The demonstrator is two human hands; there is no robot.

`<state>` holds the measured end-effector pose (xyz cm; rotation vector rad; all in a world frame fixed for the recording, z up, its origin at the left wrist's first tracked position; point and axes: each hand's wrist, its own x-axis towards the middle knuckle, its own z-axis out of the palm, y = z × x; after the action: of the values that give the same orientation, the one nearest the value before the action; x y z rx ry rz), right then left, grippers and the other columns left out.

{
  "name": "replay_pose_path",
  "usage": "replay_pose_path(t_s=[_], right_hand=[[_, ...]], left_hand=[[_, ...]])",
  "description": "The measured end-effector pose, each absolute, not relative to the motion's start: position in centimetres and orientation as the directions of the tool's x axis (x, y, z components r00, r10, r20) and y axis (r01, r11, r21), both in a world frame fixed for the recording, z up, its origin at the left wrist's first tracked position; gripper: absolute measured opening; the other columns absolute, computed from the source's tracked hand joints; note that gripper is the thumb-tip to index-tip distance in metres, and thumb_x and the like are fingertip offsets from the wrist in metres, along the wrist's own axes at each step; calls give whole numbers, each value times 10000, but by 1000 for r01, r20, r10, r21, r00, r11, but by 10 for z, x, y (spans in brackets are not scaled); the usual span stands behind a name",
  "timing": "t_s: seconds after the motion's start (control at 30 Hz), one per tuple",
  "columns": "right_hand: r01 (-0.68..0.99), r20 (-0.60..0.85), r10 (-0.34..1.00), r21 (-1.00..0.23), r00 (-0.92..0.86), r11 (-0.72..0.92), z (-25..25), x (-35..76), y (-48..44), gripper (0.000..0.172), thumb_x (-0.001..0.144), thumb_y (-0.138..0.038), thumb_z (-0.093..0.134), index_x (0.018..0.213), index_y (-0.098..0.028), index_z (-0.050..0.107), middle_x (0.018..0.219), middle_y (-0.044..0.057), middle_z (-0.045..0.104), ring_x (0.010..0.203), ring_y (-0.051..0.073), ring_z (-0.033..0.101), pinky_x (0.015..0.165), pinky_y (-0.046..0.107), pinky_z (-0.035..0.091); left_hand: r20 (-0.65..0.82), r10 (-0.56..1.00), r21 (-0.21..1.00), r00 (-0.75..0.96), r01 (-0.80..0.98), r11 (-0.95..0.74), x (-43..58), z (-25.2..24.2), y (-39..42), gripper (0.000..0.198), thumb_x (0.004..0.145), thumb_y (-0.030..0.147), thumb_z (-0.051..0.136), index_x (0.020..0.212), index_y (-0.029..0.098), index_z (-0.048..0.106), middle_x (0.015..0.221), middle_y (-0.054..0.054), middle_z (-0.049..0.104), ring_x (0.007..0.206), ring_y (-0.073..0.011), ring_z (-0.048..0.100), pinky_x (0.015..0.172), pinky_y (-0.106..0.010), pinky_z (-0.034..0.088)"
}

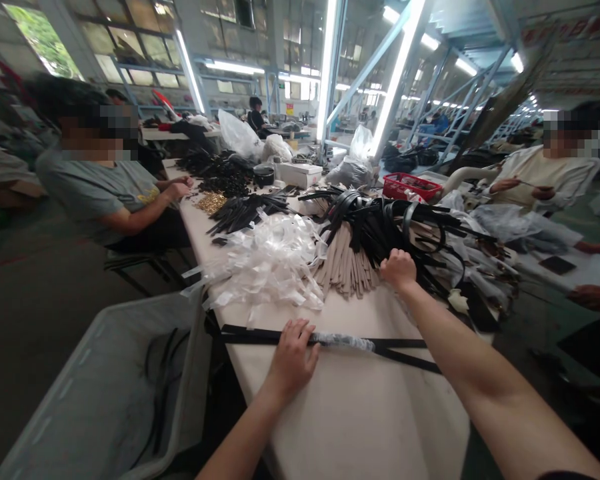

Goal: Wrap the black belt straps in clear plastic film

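Black straps [250,332] lie across a pale table [360,413] from its left edge. They should be light and bendy, perhaps slippery at the clear plastic wrap [347,342], so best held on the bare length beside it. They look flat and narrow, bunched at the wrapped middle. The left hand [294,353] rests over them, thumb and fingers apart. The right hand [399,268] is curled beside a strap pile [363,230]; whether it grips anything, I cannot tell.

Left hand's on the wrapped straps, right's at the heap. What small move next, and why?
Perhaps bring the right hand from the dark strap heap to the wrapped black straps: it is curled at the heap, any grip hidden, while the left hand alone rests on them.
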<state>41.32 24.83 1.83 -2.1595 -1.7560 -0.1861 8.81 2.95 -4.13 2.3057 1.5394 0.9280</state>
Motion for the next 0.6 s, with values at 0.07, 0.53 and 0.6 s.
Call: replay_pose_path(t_s=[0.07, 0.53, 0.6], right_hand=[[973, 321, 926, -180, 196, -144, 32, 413, 244, 298, 935, -225, 472, 1150, -47, 575, 1066, 241, 655, 1013, 314, 619, 854, 368, 422], [686, 162, 983, -726, 91, 56, 55, 425, -8, 255, 741, -499, 726, 881, -290, 770, 938, 113, 715, 864, 329, 690, 774, 468, 565], [705, 246, 963, -702, 112, 98, 39, 407, -49, 195, 731, -512, 743, 760, -319, 752, 1060, 130, 694, 1006, 373, 658, 891, 514, 533]], left_hand=[[388, 900, 536, 198, 746, -395, 86, -43, 30, 335, 925, 249, 543, 1257, 220, 581, 1306, -126, 585, 1280, -298, 498, 1133, -527, 350], [465, 857, 420, 224, 796, -436, 67, -15, 99, 221, 951, 177, 489, 992, 235, 698, 1135, -122, 637, 1010, -258, 601, 927, -418, 480], [429, 870, 484, 243, 751, -449, 75, -19, 68, 239, 969, 229, 475, 1032, 260, 703, 1026, -113, 654, 927, -242, 617, 878, -392, 496]])
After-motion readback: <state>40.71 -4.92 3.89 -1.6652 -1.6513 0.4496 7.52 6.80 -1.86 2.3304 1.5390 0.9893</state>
